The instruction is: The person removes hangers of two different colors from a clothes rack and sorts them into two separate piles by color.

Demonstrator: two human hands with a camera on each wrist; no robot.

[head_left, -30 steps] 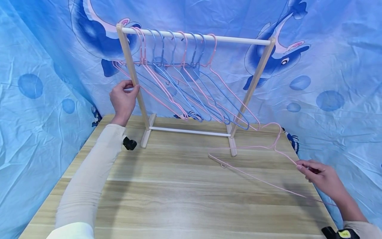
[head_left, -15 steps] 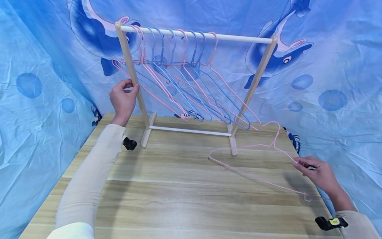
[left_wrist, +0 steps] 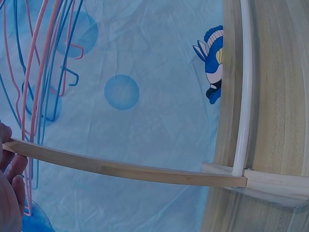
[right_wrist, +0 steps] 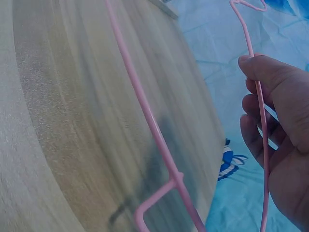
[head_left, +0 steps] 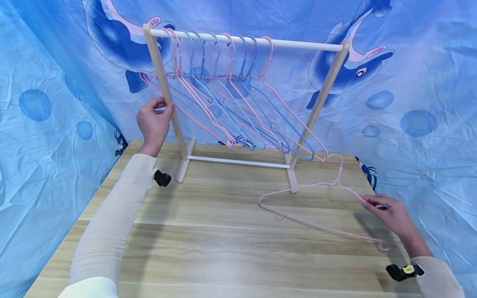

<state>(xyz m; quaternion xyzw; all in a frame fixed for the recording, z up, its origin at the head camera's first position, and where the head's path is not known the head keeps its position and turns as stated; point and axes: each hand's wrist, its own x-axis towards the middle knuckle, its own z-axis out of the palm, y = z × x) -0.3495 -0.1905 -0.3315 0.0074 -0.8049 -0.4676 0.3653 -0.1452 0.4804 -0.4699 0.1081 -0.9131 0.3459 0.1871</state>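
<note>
My left hand [head_left: 153,124] pinches the left wooden upright [head_left: 158,74] of a small clothes rack about halfway up. In the left wrist view, fingertips [left_wrist: 17,164] curl at that upright's edge. At the right, my right hand [head_left: 389,213] pinches one shoulder of a pink clothes hanger [head_left: 316,227] between thumb and fingers. That hanger is held tilted over the table, its top hook pointing toward the rack and small hooks on its lower bar. Several pink and blue hangers [head_left: 244,99] hang from the white top rail [head_left: 298,43], gathered toward its left and middle.
The rack stands on a wood-grain table [head_left: 223,248], its feet joined by a white lower bar [head_left: 238,162]. A blue curtain [head_left: 421,165] printed with dolphins surrounds the table at the back and sides. The held hanger's hook lies close to the rightmost hanging hanger in the head view.
My right hand has moved left and slightly up with the pink hanger, which has swung so its lower bar shows more fully. The left hand stays on the upright.
</note>
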